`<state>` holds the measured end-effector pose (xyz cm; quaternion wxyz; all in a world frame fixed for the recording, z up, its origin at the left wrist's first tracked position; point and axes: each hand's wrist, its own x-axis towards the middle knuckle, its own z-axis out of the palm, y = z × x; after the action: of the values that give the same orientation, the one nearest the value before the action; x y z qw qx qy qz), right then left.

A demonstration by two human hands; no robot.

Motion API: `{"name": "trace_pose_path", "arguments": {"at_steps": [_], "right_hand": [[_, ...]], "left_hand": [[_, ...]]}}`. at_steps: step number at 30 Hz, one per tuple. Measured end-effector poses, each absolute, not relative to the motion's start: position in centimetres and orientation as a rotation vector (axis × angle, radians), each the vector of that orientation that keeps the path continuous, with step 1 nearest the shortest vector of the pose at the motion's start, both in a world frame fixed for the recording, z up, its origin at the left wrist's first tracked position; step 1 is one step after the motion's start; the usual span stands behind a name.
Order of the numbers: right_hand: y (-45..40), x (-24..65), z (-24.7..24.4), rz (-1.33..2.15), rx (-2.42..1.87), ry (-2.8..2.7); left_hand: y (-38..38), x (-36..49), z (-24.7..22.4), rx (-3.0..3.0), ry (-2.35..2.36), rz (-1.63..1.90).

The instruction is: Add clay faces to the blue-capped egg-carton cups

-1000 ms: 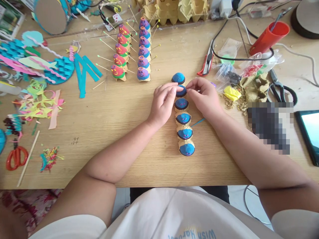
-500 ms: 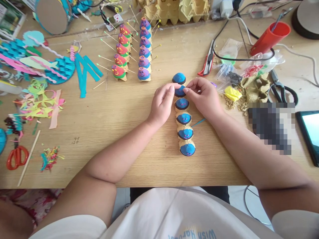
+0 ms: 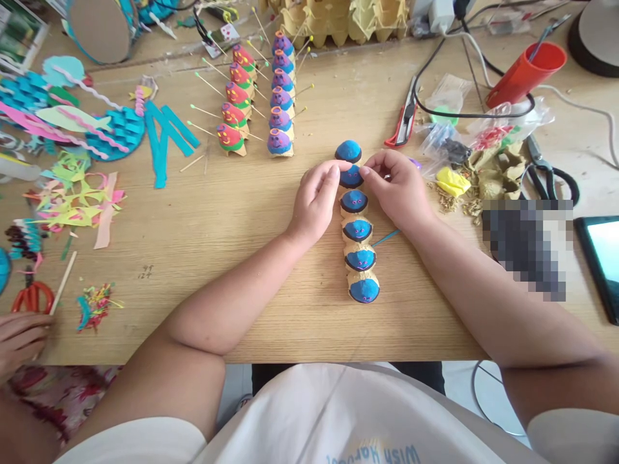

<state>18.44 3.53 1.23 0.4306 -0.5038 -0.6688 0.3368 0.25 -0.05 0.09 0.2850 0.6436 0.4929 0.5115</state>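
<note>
Four blue domes [image 3: 358, 230] toward six o'clock show pink features; twelve-o'clock dome [image 3: 348, 151], none visible. Left hand [image 3: 314, 201], right hand [image 3: 399, 192] at the dome between [image 3: 350, 177]: fingertips together, contents unclear.

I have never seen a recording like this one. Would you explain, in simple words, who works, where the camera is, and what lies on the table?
There is no machine here, only a person's bare left hand and right hand. The camera is worn on the head and looks forward and down. Both hands are at the second dome from the far end of the blue row, six domes in a line on the table. Whether they pinch anything small, I cannot tell. Farther away, to the left, stand a red row and a purple row. To the right are a knife and a red cup. At lower left, another person's hand is near the red scissors.
</note>
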Motion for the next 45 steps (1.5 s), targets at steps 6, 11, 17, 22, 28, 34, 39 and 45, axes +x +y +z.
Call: {"name": "trace_pose_path", "arguments": {"at_steps": [6,11,17,22,28,34,39,45], "right_hand": [[3.47,18.37,1.2,0.838,-1.268,-1.68],[3.51,18.37,1.1,0.84,-1.263,-1.69],[3.4,18.43,1.28,0.845,-1.263,-1.686],[3.34,18.51,1.27,0.87,-1.247,-1.685],[3.35,18.61,1.18,0.882,-1.253,-1.683],[3.3,18.52,1.32,0.892,-1.25,-1.677],[3.27,18.38,1.36,0.892,-1.257,-1.666],[3.31,18.29,1.2,0.885,-1.255,-1.672]], "left_hand": [[-0.05,0.29,0.12,1.744,1.334,1.349],[-0.02,0.28,0.09,1.752,1.343,1.343],[-0.13,0.28,0.2,1.748,1.375,1.363],[-0.37,0.28,0.52,1.784,1.437,1.388],[-0.49,0.2,0.85,1.853,1.508,1.342],[-0.5,0.23,0.83,1.855,1.519,1.326],[-0.43,0.2,0.76,1.831,1.494,1.344],[-0.42,0.22,0.81,1.824,1.487,1.335]]}}
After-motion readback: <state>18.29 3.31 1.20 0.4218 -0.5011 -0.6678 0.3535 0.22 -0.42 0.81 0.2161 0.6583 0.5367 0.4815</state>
